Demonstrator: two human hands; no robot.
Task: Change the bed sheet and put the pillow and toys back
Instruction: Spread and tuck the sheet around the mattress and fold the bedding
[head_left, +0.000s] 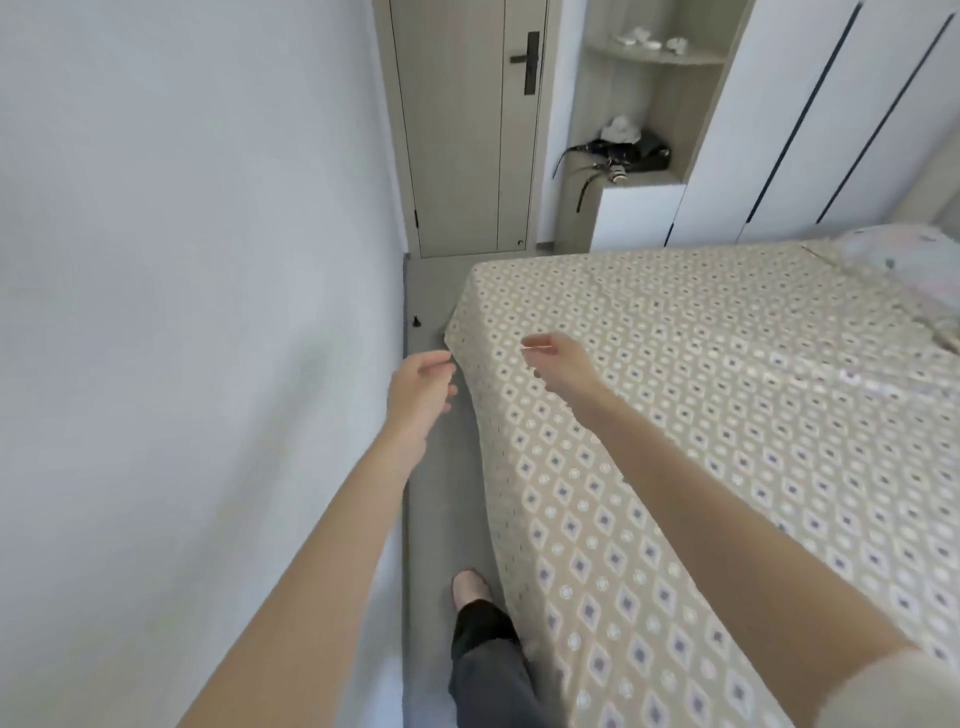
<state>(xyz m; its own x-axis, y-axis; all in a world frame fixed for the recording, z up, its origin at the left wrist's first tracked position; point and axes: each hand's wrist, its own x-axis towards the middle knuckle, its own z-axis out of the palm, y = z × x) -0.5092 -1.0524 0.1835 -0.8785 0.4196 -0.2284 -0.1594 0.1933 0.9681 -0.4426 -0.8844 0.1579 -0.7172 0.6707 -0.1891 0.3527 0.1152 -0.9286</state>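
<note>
Narrow floor strip (434, 519) runs to 12 o'clock between wall (182, 312) and patterned bed sheet (701, 426). Left hand (421, 387) at sheet's edge, grip unclear; right hand (558, 364) loose, empty. Pale bedding (904, 260) at 2 o'clock, cut off.

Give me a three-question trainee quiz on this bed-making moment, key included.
1. True or false: the left hand grips a pillow.
2. Pick one. The right hand hovers over: A) a toy, B) the patterned sheet, C) a chair.
3. Fill in: the black bag lies to the right of the closed ____.

Key: 1 false, its fingers are loosely curled and hold nothing. 2 B. 3 door.
</note>
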